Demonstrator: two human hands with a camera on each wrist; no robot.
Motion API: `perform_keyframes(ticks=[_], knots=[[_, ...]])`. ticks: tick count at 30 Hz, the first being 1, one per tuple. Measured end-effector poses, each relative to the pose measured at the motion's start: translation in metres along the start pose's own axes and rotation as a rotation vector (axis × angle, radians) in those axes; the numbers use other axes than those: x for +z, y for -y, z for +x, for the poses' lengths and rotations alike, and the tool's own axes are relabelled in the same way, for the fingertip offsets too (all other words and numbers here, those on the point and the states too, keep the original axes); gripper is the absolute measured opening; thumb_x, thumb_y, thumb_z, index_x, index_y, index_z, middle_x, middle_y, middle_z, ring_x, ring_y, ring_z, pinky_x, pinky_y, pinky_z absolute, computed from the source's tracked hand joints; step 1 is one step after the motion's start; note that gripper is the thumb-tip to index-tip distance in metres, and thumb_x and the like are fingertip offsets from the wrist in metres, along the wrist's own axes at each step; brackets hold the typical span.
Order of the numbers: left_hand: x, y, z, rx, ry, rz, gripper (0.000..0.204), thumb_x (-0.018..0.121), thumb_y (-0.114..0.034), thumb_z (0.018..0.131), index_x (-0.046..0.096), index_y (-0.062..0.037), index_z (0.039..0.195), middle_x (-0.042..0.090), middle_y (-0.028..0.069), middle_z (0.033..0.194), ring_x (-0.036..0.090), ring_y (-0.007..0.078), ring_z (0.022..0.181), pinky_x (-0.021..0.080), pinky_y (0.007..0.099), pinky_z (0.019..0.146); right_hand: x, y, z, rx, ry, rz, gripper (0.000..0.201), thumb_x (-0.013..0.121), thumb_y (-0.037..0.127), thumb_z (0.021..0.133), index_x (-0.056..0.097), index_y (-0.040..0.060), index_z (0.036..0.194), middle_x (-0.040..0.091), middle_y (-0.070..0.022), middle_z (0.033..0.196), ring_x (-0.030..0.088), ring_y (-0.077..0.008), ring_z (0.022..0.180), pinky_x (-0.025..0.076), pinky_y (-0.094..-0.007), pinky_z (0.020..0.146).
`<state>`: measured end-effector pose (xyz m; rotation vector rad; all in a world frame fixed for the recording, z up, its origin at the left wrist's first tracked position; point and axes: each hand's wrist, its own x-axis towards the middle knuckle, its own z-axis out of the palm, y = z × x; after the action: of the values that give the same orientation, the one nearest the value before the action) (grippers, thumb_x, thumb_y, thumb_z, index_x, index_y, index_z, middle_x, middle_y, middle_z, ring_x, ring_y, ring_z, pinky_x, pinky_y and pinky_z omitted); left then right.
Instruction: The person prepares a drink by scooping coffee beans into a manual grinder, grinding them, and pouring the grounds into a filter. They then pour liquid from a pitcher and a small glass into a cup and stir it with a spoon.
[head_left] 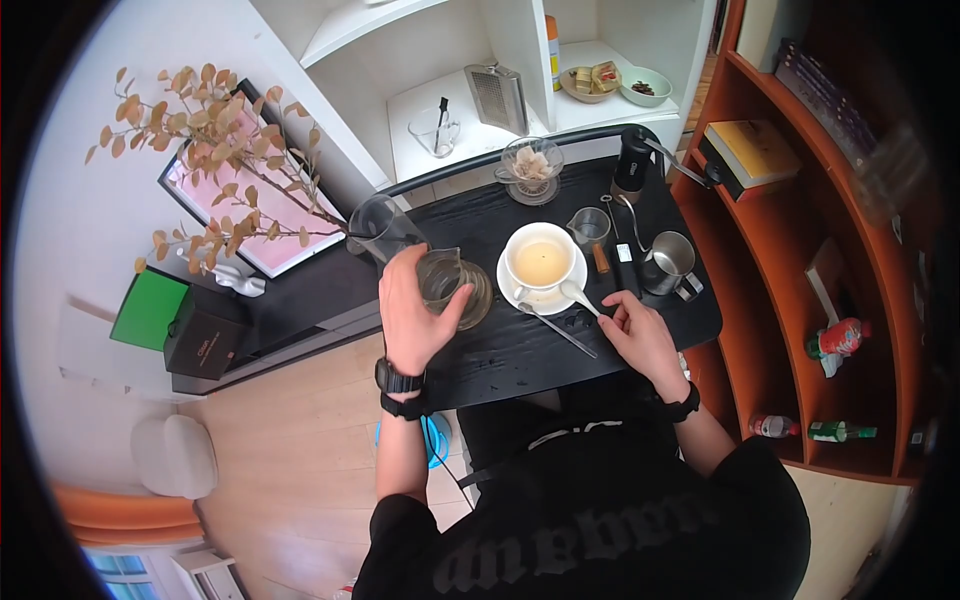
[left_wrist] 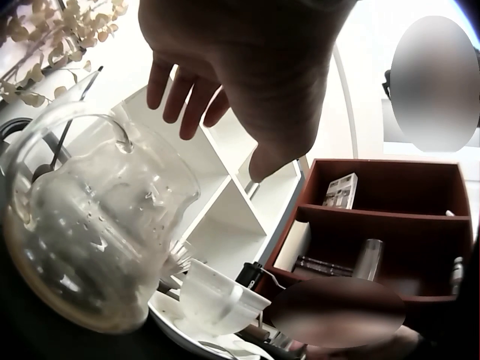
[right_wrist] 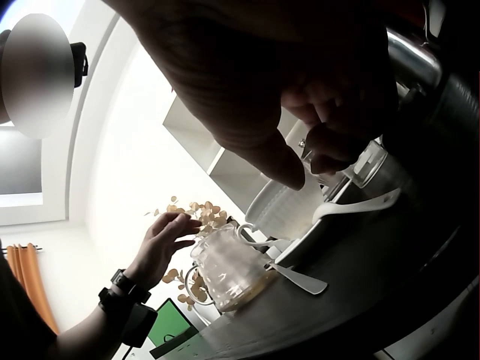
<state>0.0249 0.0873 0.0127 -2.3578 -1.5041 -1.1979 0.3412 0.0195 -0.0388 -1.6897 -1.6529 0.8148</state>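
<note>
Beside the glass pitcher (head_left: 437,282), my left hand (head_left: 418,315) has its fingers spread; the left wrist view shows a gap between that hand (left_wrist: 240,82) and the pitcher (left_wrist: 97,225). A white cup with tan liquid (head_left: 541,262) stands on a white saucer (head_left: 512,292). A white spoon (head_left: 580,297) and a thin spoon (head_left: 560,333) rest at the saucer's front edge. My right hand (head_left: 645,342) is just right of the white spoon's handle, fingers loosely bent and holding nothing. In the right wrist view that handle (right_wrist: 360,206) lies free below the hand (right_wrist: 300,112).
Behind the cup stands a glass dripper with a filter (head_left: 530,165). To the right are a small glass jug (head_left: 590,226), a black grinder (head_left: 632,165) and a metal pitcher (head_left: 668,262). A tall glass vase (head_left: 382,225) with dried branches stands at the left.
</note>
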Motion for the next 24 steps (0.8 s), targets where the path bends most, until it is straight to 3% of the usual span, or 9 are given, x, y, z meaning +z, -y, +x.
perform_keyframes(ticks=[1,7,13,19,24], knots=[[0.004,0.003,0.002,-0.011,0.038,0.046,0.073,0.086,-0.031,0.073,0.053,0.0015,0.13,0.061,0.0184,0.124,0.055,0.0377,0.119,0.044,0.0457,0.099,-0.002,0.0,-0.002,0.006,0.005,0.008,0.023,0.069,0.017,0.09,0.062,0.0037,0.108,0.06,-0.0073,0.069,0.062,-0.0244,0.063,0.047,-0.0374,0.061],[0.026,0.011,0.008,-0.153,0.164,0.059,0.064,0.083,-0.036,0.077,0.056,-0.0033,0.125,0.066,0.0151,0.116,0.064,0.0332,0.107,0.053,0.0417,0.089,-0.012,-0.009,-0.015,-0.042,0.001,0.041,0.023,0.068,0.015,0.091,0.062,0.0034,0.11,0.059,-0.0063,0.069,0.06,-0.0214,0.061,0.046,-0.0351,0.06],[0.04,0.013,0.017,-0.149,0.14,0.096,0.053,0.08,-0.033,0.08,0.059,-0.0048,0.12,0.067,0.0119,0.109,0.066,0.0312,0.102,0.054,0.0403,0.084,-0.015,-0.007,-0.026,-0.047,-0.013,0.113,0.02,0.067,0.012,0.091,0.063,0.0025,0.108,0.057,-0.0047,0.068,0.057,-0.0165,0.059,0.044,-0.0311,0.057],[0.061,0.028,0.029,-0.01,0.019,0.15,0.047,0.078,-0.034,0.08,0.063,-0.005,0.114,0.066,0.0101,0.107,0.064,0.0315,0.101,0.053,0.0406,0.086,-0.007,-0.012,-0.031,-0.104,-0.038,0.153,0.019,0.067,0.011,0.092,0.064,0.0027,0.108,0.056,-0.0041,0.069,0.055,-0.0149,0.057,0.044,-0.0296,0.056],[0.063,0.027,0.029,-0.128,0.084,0.117,0.04,0.078,-0.03,0.076,0.066,-0.0076,0.107,0.066,0.0081,0.102,0.064,0.0313,0.095,0.055,0.0418,0.08,-0.005,-0.012,-0.038,-0.088,0.006,0.197,0.017,0.066,0.009,0.093,0.064,0.0029,0.108,0.056,-0.0028,0.07,0.053,-0.0122,0.058,0.043,-0.0275,0.056]])
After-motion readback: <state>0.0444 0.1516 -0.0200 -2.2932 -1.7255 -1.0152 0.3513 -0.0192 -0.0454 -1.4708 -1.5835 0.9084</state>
